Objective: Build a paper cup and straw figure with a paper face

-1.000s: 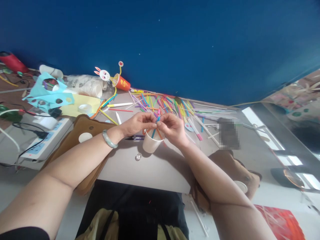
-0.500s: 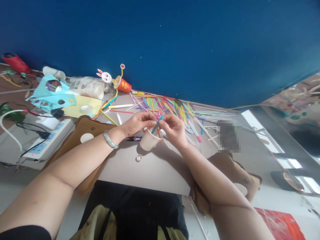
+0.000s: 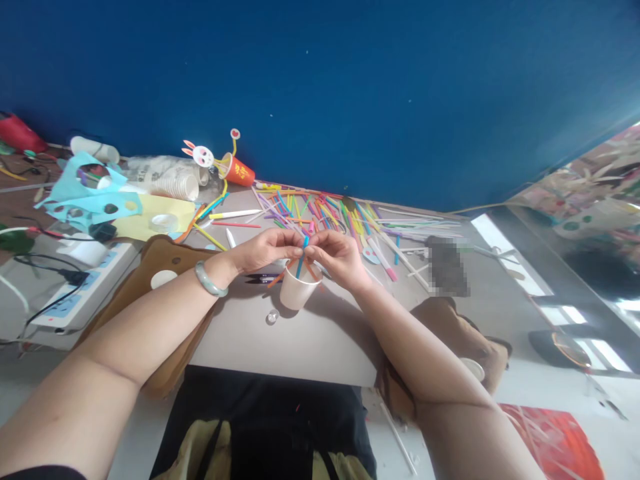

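Above a white paper cup point(image 3: 299, 297) on the table, my left hand point(image 3: 263, 252) and my right hand point(image 3: 343, 259) meet fingertip to fingertip. Both are closed in a pinch on a blue straw point(image 3: 301, 265), which stands nearly upright with its lower part at the cup's mouth. Orange strips point(image 3: 275, 279) slant out at the cup's left and lie inside its rim at the right; how they are fixed is hidden. A small clear round piece point(image 3: 272, 317) lies in front of the cup. Dark pens point(image 3: 263, 279) lie behind my left wrist.
Many coloured straws point(image 3: 320, 210) spread along the blue wall. An orange cup point(image 3: 239, 171) with a rabbit face lies at the back. To the left are stacked paper cups point(image 3: 175, 186), cut blue felt point(image 3: 87, 193), brown felt point(image 3: 160, 260) and a power strip point(image 3: 87, 287).
The blue straw has turned from a slant to nearly upright. An orange strip now shows at the cup's left side. The camera view has shifted slightly.
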{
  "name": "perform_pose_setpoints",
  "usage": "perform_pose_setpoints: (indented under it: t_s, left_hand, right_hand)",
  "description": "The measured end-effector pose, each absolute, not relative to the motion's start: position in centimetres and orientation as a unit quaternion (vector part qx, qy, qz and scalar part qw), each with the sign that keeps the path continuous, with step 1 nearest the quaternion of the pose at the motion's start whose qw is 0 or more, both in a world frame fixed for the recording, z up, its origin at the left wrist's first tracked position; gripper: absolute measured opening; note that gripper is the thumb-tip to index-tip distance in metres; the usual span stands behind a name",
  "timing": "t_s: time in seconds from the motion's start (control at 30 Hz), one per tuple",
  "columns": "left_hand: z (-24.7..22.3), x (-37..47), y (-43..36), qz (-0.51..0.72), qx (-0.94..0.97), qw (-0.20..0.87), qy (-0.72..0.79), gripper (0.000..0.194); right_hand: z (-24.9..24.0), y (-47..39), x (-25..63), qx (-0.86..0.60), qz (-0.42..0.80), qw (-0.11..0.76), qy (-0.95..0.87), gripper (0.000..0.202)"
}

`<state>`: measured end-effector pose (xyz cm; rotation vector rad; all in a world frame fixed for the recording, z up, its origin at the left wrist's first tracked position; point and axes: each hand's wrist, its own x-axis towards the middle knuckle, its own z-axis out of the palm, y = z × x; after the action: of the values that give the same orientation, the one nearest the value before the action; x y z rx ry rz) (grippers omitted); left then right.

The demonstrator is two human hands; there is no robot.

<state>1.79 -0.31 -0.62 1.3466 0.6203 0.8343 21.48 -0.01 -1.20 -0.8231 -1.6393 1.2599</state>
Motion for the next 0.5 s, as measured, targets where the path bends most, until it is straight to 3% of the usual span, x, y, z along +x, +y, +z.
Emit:
perform_pose_setpoints:
  t_s: [0.27,0.5]
  left_hand:
    - [-1.6,2.2,0.3,0.407,0.617,0.591,0.323,0.032]
    - [-3.1,1.6,1.0,0.354,0.562,0.639,0.388,0.040]
  right_hand:
    - [-1.6,0.3,21.1,-0.372,0.468,0.460,-0.657,0.047]
    - [-2.1,1.5,21.7,-0.401,0.431,0.495,-0.639,0.044]
